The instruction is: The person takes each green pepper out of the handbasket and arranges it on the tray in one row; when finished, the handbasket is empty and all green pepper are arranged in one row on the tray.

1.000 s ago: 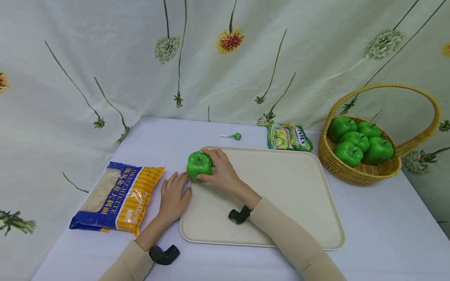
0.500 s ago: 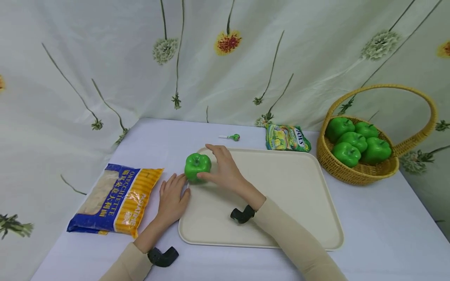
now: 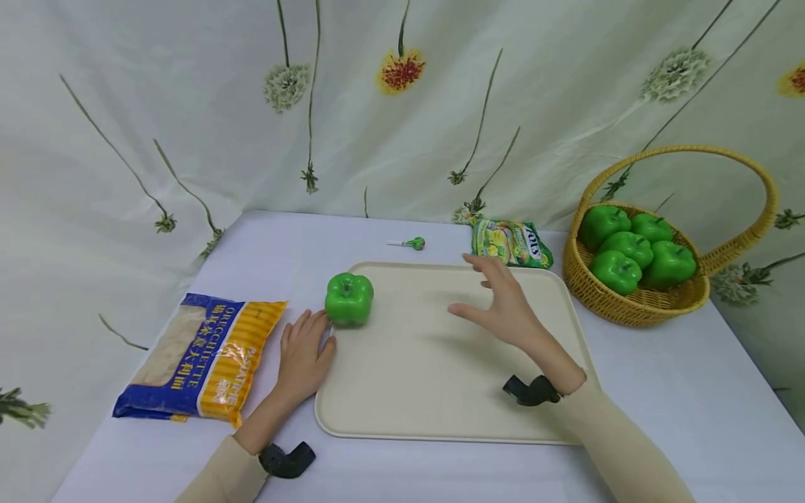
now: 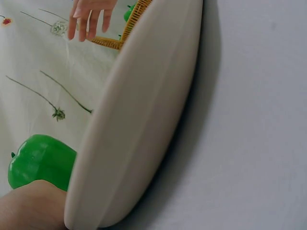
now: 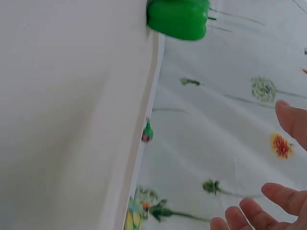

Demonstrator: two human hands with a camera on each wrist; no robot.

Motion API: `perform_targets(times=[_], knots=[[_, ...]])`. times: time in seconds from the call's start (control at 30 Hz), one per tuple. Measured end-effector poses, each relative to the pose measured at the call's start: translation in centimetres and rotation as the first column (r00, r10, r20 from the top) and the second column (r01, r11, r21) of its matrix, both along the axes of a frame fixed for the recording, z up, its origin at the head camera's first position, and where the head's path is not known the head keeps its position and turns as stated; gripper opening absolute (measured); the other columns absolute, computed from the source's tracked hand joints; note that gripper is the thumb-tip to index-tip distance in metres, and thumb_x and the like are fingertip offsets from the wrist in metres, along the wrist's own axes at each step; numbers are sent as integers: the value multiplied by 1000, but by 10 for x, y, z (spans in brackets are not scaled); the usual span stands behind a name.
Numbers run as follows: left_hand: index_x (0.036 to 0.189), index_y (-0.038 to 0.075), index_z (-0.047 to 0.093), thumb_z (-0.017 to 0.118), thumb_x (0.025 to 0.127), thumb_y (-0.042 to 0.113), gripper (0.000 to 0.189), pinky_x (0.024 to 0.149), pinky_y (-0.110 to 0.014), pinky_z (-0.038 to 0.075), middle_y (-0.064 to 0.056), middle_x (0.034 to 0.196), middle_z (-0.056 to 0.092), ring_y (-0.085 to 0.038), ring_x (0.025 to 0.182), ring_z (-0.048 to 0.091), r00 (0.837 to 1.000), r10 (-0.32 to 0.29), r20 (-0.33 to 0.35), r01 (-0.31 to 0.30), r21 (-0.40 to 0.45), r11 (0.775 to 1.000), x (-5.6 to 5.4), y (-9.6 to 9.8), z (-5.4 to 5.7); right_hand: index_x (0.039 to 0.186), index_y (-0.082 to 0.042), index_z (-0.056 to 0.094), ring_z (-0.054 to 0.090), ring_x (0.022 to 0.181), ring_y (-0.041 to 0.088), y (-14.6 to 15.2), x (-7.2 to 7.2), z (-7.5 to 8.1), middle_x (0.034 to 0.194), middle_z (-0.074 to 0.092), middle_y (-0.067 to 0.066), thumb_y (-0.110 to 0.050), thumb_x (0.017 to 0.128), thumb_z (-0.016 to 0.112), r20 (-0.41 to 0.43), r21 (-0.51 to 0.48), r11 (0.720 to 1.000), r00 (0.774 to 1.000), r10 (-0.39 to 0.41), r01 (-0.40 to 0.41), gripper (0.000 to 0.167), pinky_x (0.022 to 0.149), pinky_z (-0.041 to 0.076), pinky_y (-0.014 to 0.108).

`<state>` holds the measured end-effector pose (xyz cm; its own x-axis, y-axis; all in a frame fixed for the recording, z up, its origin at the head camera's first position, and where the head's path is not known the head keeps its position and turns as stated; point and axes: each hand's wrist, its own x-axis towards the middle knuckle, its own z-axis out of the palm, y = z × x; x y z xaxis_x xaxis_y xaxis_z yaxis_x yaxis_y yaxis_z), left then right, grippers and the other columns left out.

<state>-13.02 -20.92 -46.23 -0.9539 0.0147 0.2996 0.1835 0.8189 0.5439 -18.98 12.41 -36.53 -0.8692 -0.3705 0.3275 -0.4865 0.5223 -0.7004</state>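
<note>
A green bell pepper (image 3: 349, 299) stands upright at the far left corner of the cream tray (image 3: 434, 377). My left hand (image 3: 305, 355) rests flat against the tray's left edge, its fingertips close beside the pepper. Over the right half of the tray hovers my right hand (image 3: 503, 307), thumb and fingers spread with nothing between them. In the left wrist view the pepper (image 4: 41, 162) shows past the tray's raised side (image 4: 139, 115). The right wrist view has the pepper (image 5: 178, 18) at the top, well away from the spread fingers.
Several green peppers lie in a wicker basket (image 3: 629, 311) with a tall handle at the right. A green candy bag (image 3: 512, 242) and a lollipop (image 3: 411, 243) lie behind the tray. Left of my left hand is a blue and yellow pasta bag (image 3: 201, 358).
My right hand has let go of the pepper and moved right, away from it across the tray. The pepper stays at the corner, and the left hand has kept its place.
</note>
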Motion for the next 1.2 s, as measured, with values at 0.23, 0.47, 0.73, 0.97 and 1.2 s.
perform_targets(times=[0.23,0.47,0.73,0.97,1.2], knots=[[130,-5,54,51,93,10,40,114,-67,5,-24,143,48,-47,142,26,1000,1,28,-1,-1,1000,0,-2,-1,144,0,42,44,122,33,93,-3,2,137,43,24,-15,82,79,-26,-18,965,965,-263,262,74,97,47,30],[131,-5,54,51,93,10,41,114,-67,4,-25,144,48,-47,142,26,999,1,35,-1,7,1000,0,-2,-2,147,-5,41,43,115,29,153,-7,10,138,40,23,-22,84,77,-57,-34,860,858,-510,509,75,86,39,16],[132,-6,53,51,93,10,42,114,-67,4,-25,143,48,-47,142,26,1000,2,29,-2,7,1000,0,-1,-1,155,-10,26,34,127,41,190,-17,0,149,22,24,-32,88,70,63,19,788,786,-615,615,83,98,39,48],[130,-7,54,51,93,10,41,113,-68,6,-26,142,48,-48,141,27,1000,4,15,-4,7,1000,0,-1,-2,157,-9,17,31,132,47,201,-20,-8,153,15,26,-35,90,67,124,25,787,780,-614,616,87,102,35,59],[130,-7,55,51,93,9,40,113,-68,6,-26,142,48,-48,141,27,1000,7,8,-7,0,1000,0,0,-1,157,-10,14,33,132,48,205,-24,-13,154,14,25,-36,90,66,136,28,776,767,-627,630,88,100,37,58]])
